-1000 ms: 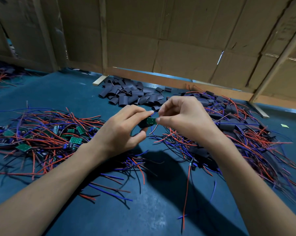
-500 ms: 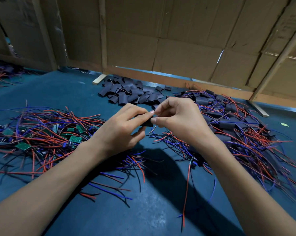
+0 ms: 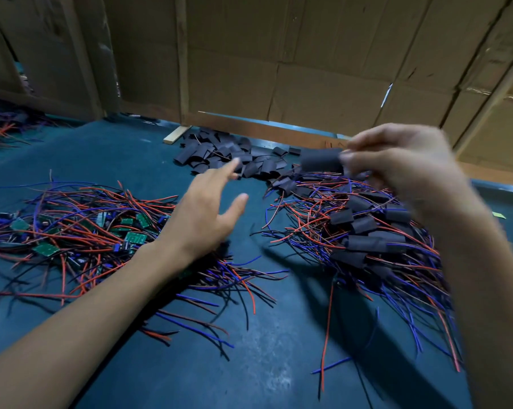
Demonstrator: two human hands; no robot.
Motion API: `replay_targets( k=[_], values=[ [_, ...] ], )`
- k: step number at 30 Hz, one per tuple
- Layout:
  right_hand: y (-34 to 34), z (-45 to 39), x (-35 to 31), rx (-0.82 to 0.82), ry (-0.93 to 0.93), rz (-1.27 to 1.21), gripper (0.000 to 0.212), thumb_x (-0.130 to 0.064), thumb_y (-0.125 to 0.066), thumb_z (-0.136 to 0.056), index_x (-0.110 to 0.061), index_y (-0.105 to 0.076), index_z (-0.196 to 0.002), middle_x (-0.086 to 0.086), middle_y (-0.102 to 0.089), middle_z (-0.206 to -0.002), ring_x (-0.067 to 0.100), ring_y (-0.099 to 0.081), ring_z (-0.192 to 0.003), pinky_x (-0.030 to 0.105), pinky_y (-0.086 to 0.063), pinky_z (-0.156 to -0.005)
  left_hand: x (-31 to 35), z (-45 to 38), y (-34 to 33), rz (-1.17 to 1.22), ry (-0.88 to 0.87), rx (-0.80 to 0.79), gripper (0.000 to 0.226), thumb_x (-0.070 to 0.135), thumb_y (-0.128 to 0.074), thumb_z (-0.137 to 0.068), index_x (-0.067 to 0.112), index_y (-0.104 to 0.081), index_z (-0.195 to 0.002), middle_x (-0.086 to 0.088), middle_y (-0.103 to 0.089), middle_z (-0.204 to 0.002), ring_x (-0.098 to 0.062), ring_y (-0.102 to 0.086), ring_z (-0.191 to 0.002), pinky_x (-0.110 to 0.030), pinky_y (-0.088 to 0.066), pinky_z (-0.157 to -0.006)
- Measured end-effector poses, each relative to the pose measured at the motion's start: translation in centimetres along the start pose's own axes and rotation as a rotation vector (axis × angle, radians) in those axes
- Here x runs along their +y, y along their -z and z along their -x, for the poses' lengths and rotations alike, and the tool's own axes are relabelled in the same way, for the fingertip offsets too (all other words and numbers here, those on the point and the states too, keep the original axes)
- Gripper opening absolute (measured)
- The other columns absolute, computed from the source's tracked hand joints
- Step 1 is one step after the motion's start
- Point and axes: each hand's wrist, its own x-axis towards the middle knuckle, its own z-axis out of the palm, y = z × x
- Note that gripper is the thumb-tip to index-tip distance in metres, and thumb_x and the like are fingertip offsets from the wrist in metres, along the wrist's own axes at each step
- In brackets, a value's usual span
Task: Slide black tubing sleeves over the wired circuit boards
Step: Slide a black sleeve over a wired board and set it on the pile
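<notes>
Half a second ago both our hands met over one piece, pinching sleeve and board together above the gap between the heaps. Now they have parted. Our right hand (image 3: 402, 169) has lifted away, its fingers (image 3: 357, 159) pinched on the sleeved board (image 3: 321, 160), which hangs blurred above the pile of finished pieces (image 3: 364, 234); no green shows, so we judge the black tubing covers the board fully. Our left hand (image 3: 208, 214) has let go and holds nothing, its fingers spread wide, reaching from just left of that finished pile toward the loose black sleeves (image 3: 219, 156) behind it. The bare wired boards (image 3: 81, 228) lie well to the left of the finished pile, on the tabletop (image 3: 264, 349). We read this as one piece done, ready to drop on the finished pile, and the next cycle opening with a fresh sleeve.
</notes>
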Motion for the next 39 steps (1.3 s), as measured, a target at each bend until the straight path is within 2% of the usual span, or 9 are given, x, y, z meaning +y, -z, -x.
replay_targets(
  k=[4, 10, 14, 17, 19, 23, 27, 32, 39],
  values=[
    [6.2, -0.8, 1.4, 0.199, -0.033, 0.207, 0.015, -0.014, -0.085, -0.070, -0.026, -0.078, -0.075, 0.003, -0.071, -0.062, 0.014, -0.054, -0.047, 0.020, -0.043, -0.044, -1.4, -0.1, 0.2, -0.417, 0.383, -0.262, 0.054, 0.037, -0.053, -0.097, 0.016, -0.048, -0.146, -0.015, -0.052, -0.139, -0.039, -0.045, -0.127, -0.046, -0.037, -0.109],
    [7.5, -0.9, 3.3, -0.061, -0.365, 0.809, 0.011, -0.028, -0.082, -0.083, -0.019, -0.075, -0.084, 0.008, -0.071, -0.087, 0.019, -0.059, -0.073, 0.032, -0.040, -0.067, -0.8, -0.5, 0.6, -0.476, 0.264, -0.405, 0.026, 0.034, -0.058, -0.094, 0.025, -0.072, -0.115, -0.009, -0.064, -0.115, -0.034, -0.056, -0.113, -0.040, -0.046, -0.096],
    [4.9, -0.5, 1.4, 0.047, -0.122, 0.779, 0.020, -0.036, -0.077, -0.086, -0.021, -0.073, -0.097, 0.006, -0.069, -0.091, 0.021, -0.060, -0.079, 0.028, -0.038, -0.071, -0.9, -0.8, 1.6, -0.367, 0.232, -0.468, 0.016, 0.028, -0.064, -0.093, 0.025, -0.075, -0.104, -0.001, -0.074, -0.104, -0.026, -0.065, -0.106, -0.037, -0.052, -0.090],
    [0.3, 0.8, -0.7, 0.004, 0.111, 0.560, 0.016, -0.037, -0.073, -0.088, -0.021, -0.076, -0.087, -0.011, -0.069, -0.073, 0.005, -0.061, -0.068, 0.023, -0.042, -0.062, -0.5, -0.2, 1.7, -0.278, 0.187, -0.347, 0.020, 0.032, -0.058, -0.096, 0.024, -0.073, -0.105, -0.002, -0.075, -0.101, -0.028, -0.066, -0.102, -0.040, -0.053, -0.087],
    [-4.7, 2.5, -0.9, -0.218, 0.181, 0.493, 0.033, -0.048, -0.069, -0.090, -0.016, -0.075, -0.085, -0.007, -0.068, -0.067, 0.002, -0.057, -0.061, 0.029, -0.045, -0.058, -0.2, -0.1, 1.6, -0.229, 0.232, -0.165, 0.021, 0.031, -0.054, -0.098, 0.023, -0.072, -0.107, -0.006, -0.075, -0.102, -0.032, -0.066, -0.100, -0.043, -0.053, -0.085],
    [-14.3, 6.7, 1.4, -0.668, 0.181, 0.743, 0.040, -0.049, -0.065, -0.092, -0.011, -0.072, -0.101, 0.015, -0.072, -0.101, 0.031, -0.066, -0.099, 0.035, -0.051, -0.077, -0.9, -0.4, 1.8, -0.300, 0.379, 0.016, 0.025, 0.031, -0.049, -0.099, 0.028, -0.066, -0.117, -0.011, -0.072, -0.109, -0.038, -0.064, -0.103, -0.043, -0.050, -0.084],
    [-14.2, 5.9, 2.0, -0.715, 0.219, 0.807, 0.021, -0.031, -0.069, -0.088, -0.010, -0.072, -0.087, 0.017, -0.071, -0.085, 0.035, -0.066, -0.083, 0.033, -0.053, -0.069, -1.8, -0.5, 2.3, -0.353, 0.447, -0.024, 0.028, 0.029, -0.049, -0.097, 0.024, -0.066, -0.119, -0.009, -0.071, -0.117, -0.038, -0.061, -0.110, -0.045, -0.048, -0.094],
    [-11.3, 4.3, 1.9, -0.734, 0.148, 1.021, 0.033, -0.027, -0.067, -0.082, -0.010, -0.047, -0.062, 0.005, -0.048, -0.060, 0.033, -0.054, -0.069, 0.028, -0.039, -0.056, -0.2, -0.4, 1.9, -0.334, 0.331, 0.010, 0.026, 0.031, -0.049, -0.097, 0.027, -0.069, -0.113, -0.003, -0.073, -0.107, -0.034, -0.062, -0.102, -0.044, -0.044, -0.091],
    [-7.8, 2.8, 1.2, -0.757, -0.020, 0.951, 0.034, -0.042, -0.077, -0.082, -0.008, -0.076, -0.086, 0.013, -0.073, -0.084, 0.028, -0.068, -0.084, 0.034, -0.053, -0.067, -1.9, -0.3, 1.7, -0.352, 0.276, -0.117, 0.026, 0.027, -0.048, -0.099, 0.022, -0.068, -0.115, -0.006, -0.069, -0.113, -0.032, -0.061, -0.106, -0.044, -0.044, -0.093]
  ],
)
